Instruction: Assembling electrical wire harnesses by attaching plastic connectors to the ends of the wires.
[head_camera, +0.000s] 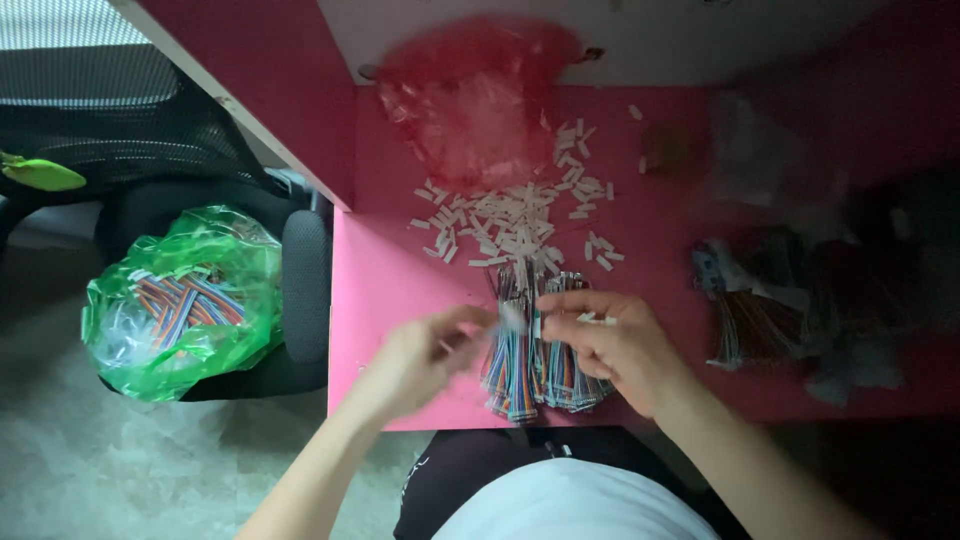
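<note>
Lying lengthwise toward the person, ribbon cables (530, 355) (multicoloured) meet both hands.

Pile of ribbon-cable bundles (535, 350) lies on the table (390, 290), near its front edge, between the person's two hands. Left hand (425, 355) sits just left of the pile; right hand (610, 340) rests on the pile's right side. Scatter of small connector pieces (510, 220) lies on the table directly behind the pile. Mesh bag (470, 95) lies behind the scatter, against the back wall. Second heap of cable bundles (760, 310) lies to the right, well apart from the hands. Off the table, to the left, a plastic bag (185, 300) holding more cables sits on an office chair (300, 270) seat.
</note>
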